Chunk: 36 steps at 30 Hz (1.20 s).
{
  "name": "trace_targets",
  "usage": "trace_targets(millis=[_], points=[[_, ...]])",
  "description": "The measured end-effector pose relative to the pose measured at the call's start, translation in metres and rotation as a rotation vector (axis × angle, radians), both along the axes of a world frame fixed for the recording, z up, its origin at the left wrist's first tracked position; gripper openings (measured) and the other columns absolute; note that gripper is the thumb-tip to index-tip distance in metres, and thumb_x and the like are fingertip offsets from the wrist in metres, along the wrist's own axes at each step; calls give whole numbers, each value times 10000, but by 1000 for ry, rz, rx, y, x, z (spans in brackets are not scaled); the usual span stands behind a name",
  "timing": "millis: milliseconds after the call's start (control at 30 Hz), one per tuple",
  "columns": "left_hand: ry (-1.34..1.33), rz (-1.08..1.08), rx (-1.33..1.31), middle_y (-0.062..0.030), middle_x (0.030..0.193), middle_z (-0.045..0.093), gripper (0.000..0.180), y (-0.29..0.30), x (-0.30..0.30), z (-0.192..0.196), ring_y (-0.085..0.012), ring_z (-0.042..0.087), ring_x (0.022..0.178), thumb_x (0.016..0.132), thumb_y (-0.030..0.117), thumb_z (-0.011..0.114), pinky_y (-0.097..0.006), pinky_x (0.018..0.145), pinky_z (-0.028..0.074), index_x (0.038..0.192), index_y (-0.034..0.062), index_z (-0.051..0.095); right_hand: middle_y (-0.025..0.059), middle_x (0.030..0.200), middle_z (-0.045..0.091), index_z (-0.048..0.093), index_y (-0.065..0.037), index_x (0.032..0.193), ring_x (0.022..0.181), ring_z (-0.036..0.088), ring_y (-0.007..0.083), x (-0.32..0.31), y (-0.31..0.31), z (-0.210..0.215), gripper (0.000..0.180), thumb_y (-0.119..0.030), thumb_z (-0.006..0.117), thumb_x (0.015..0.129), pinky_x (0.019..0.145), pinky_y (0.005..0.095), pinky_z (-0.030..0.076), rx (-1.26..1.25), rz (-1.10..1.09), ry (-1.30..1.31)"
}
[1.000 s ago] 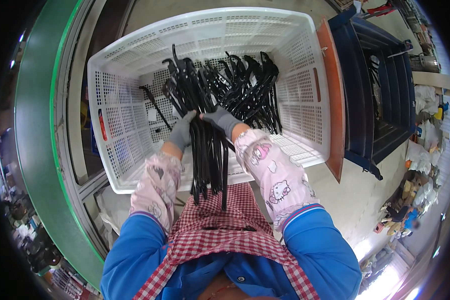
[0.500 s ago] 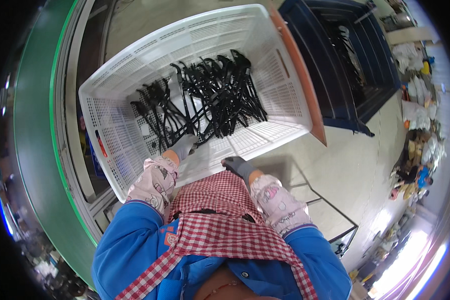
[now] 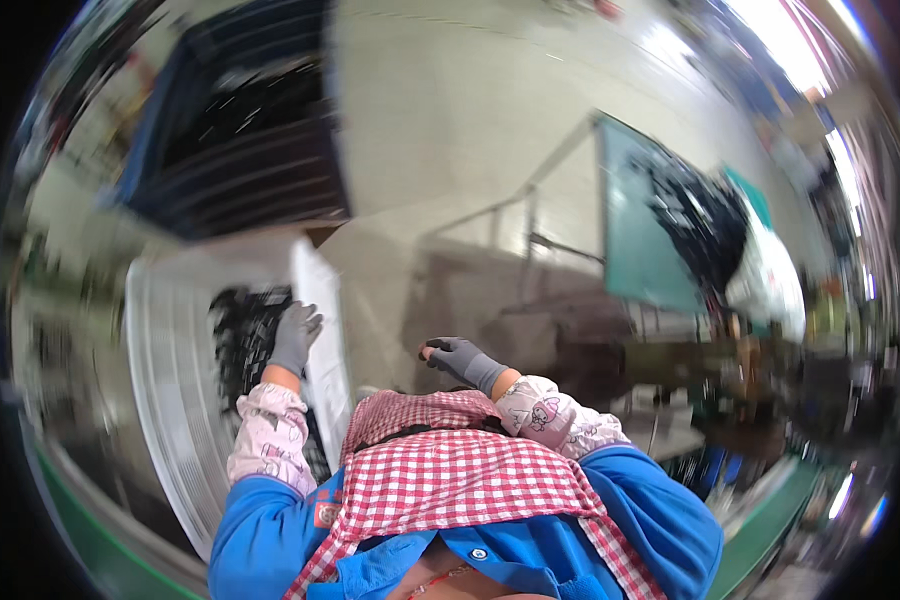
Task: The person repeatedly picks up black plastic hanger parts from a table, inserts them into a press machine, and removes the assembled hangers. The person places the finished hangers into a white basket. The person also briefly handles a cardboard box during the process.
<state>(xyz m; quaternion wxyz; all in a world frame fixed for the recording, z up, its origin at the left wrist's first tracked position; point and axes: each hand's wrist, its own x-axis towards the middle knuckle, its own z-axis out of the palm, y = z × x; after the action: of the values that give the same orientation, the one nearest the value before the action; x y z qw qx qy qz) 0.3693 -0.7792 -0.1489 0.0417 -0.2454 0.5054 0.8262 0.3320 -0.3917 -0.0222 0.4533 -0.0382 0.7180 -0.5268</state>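
My left hand [image 3: 295, 340], in a grey glove, is at the near side of a white plastic crate [image 3: 320, 300], beside its rim. Its fingers are loosely bent and apart, and no item shows in them. Inside the crate lie black slender parts [image 3: 240, 340], smeared by motion and partly covered by my left arm. My right hand [image 3: 462, 362], also gloved with dark fingertips, hovers over the floor in front of my checked apron. A gap shows between its thumb and curved fingers, with nothing held.
A dark blue bin [image 3: 240, 190] with black parts stands beyond the crate. To the right is a green-topped table [image 3: 630, 220] bearing a pile of black parts [image 3: 700, 220] and a white sack [image 3: 770, 280]. A green surface [image 3: 100, 520] runs along the lower left.
The view has swung to the right, so the crate now lies at my left and the green-topped table has come into sight. My left hand has come up from the parts to the rim.
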Motion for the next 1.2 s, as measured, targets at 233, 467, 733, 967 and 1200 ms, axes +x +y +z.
trace_targets(millis=[233, 467, 733, 967, 1200], points=[[128, -424, 27, -129, 1369, 519, 539, 331, -181, 133, -271, 566, 1174, 990, 222, 556, -403, 1027, 474, 1463, 68, 351, 55, 1094, 704, 656, -4, 1219, 997, 622, 124, 76, 284, 70, 381, -275, 632, 953, 913, 284, 478, 88, -667, 233], [546, -933, -304, -210, 1409, 484, 639, 608, -279, 146, -273, 535, 1224, 909, 192, 640, -337, 1031, 433, 1441, -55, 384, 60, 1009, 687, 644, -45, 1205, 691, 610, 93, 223, 482, 44, 296, -208, 613, 959, 570, 229, 459, 528, -1531, 469], [707, -649, -1078, -242, 1410, 466, 687, 758, -511, 185, -374, 428, 1334, 808, 306, 672, -408, 1122, 349, 1407, 37, 469, 81, 1063, 689, 639, 12, 1200, 914, 632, 157, 194, 571, 74, 306, -167, 609, 954, 832, 290, 498, 980, -1742, 695], [310, -911, -1474, -243, 1277, 597, 616, 828, -627, 141, -405, 605, 1154, 861, 377, 601, -447, 996, 472, 1390, 82, 490, 98, 1219, 663, 652, -191, 1214, 1065, 664, 300, 180, 627, 38, 331, -254, 600, 893, 883, 404, 532, 1685, -980, -274], [639, -1013, -1643, -235, 973, 696, 519, 826, -644, 71, -373, 667, 1009, 762, 432, 702, -485, 903, 506, 1079, 22, 689, 84, 1099, 678, 664, -195, 1091, 1037, 653, 298, 159, 606, 48, 229, -232, 535, 906, 842, 405, 527, 1689, -1227, -128]])
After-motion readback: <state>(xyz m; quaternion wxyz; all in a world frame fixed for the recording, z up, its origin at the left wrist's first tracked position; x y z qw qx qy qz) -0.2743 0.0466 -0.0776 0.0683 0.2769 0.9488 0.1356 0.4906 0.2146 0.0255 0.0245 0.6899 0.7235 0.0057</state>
